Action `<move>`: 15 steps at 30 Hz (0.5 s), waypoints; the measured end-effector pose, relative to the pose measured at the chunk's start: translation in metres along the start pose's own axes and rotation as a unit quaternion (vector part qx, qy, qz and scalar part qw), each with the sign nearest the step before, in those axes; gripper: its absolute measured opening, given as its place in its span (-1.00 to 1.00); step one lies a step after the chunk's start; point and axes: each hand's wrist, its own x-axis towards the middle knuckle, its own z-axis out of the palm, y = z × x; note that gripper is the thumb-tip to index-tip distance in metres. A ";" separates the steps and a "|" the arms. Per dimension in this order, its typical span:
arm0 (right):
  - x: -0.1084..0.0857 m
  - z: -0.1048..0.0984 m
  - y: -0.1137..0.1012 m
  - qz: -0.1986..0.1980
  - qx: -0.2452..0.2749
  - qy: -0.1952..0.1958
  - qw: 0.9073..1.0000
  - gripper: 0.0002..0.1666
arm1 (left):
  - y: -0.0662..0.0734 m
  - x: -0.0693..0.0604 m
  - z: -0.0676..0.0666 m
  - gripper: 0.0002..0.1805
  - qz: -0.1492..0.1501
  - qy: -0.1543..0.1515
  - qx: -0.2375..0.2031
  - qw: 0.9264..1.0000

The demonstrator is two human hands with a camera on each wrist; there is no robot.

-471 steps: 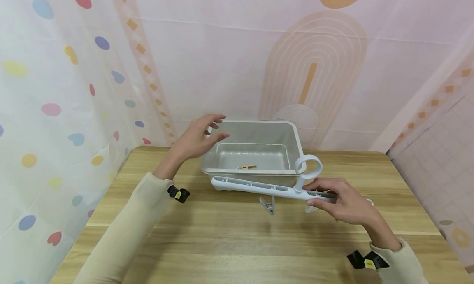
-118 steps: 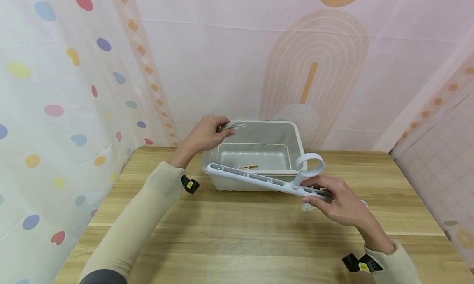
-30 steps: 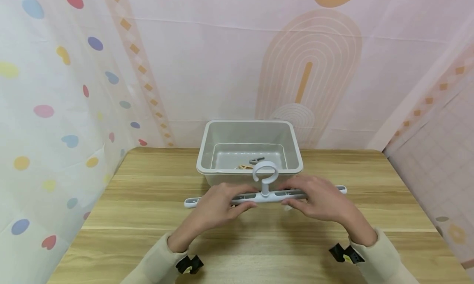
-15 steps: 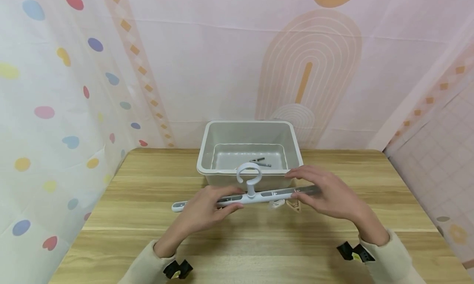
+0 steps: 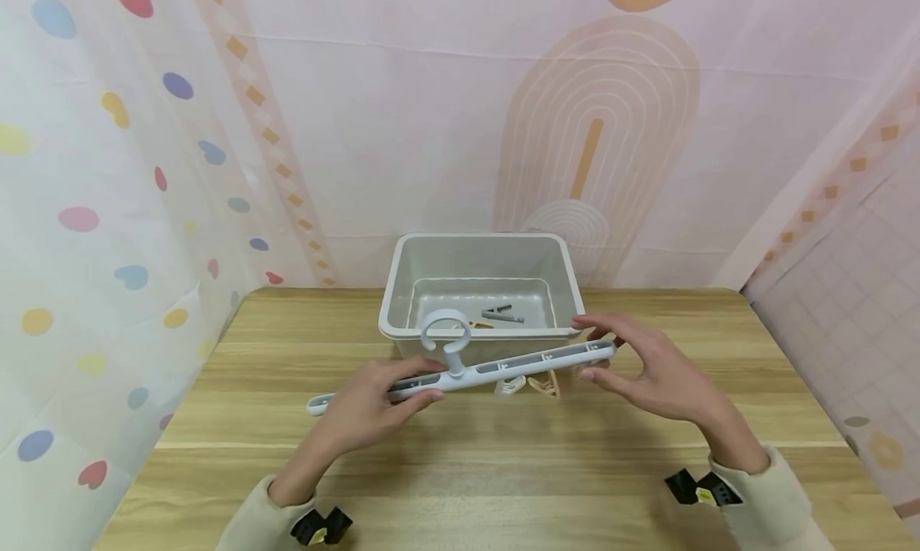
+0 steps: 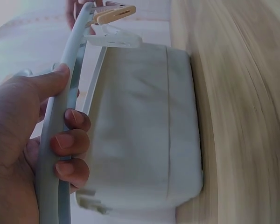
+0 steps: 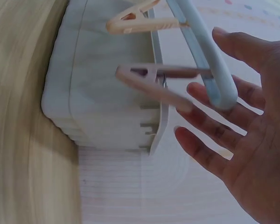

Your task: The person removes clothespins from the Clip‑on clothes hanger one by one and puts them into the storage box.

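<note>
A pale blue-white hanger [image 5: 461, 379] with a ring hook tilts in front of the grey bin, right end higher. My left hand [image 5: 366, 403] grips its bar left of the hook. At the right end, my right hand [image 5: 661, 379] has its fingers spread round the tip without gripping. Below the bar's right half hang a white clothespin [image 5: 510, 386] and a peach clothespin [image 5: 552, 386]. A pinkish clothespin [image 7: 154, 91] hangs at the end, blurred, close to my right fingertips; whether they touch is unclear. Inside the bin lie a grey clothespin [image 5: 503, 318] and an orange clothespin [image 5: 480, 325], partly hidden.
The grey bin [image 5: 496, 346] stands at the back of the wooden table [image 5: 489, 479], just behind the hanger. A patterned curtain [image 5: 402, 136] hangs behind and to the left of the table.
The grey clothespin, on the hanger at first and later in my left hand, is now in the bin. Lately the hanger moved left, held by my left hand, and my right hand opened near its end.
</note>
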 end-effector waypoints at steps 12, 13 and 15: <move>-0.008 0.006 0.013 0.073 0.082 -0.023 0.994 -0.21 | -0.014 -0.011 -0.008 -0.69 -0.003 0.017 -0.042 0.999; -0.009 0.008 0.014 0.080 0.095 -0.025 0.992 -0.21 | -0.014 -0.012 -0.008 -0.69 -0.003 0.019 -0.046 0.999; -0.010 0.012 0.016 0.091 0.127 -0.028 0.987 -0.22 | -0.015 -0.013 -0.008 -0.68 -0.001 0.023 -0.050 0.998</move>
